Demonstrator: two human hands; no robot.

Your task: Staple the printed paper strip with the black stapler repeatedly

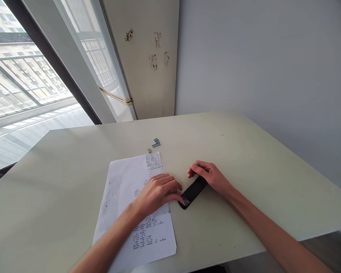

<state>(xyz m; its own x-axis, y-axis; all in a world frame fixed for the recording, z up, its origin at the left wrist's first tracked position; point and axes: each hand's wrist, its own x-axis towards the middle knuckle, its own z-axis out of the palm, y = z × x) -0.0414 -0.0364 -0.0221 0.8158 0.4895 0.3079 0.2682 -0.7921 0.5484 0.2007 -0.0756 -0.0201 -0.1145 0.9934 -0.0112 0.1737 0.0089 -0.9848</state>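
Observation:
A black stapler [195,189] lies slantwise on the table, close to the right edge of the printed papers [156,248]. My left hand [160,191] reaches across the papers, its thumb on the near end of the stapler and its fingers bent beside it. Over the stapler's far end is my right hand [208,175], its fingers curled in and thumb pressed against them. Whatever those fingertips hold, if anything, is too small to make out. Several short grey strips of staples [156,143] lie beyond the top of the papers, with a small grey piece [149,151] nearer the sheets.
The pale table [244,151] extends to a grey wall [261,57] on the right. Behind it stands a cream panel [150,87] with brown marks, next to a glass door with a gold handle [115,96]. A large window [25,68] is at left.

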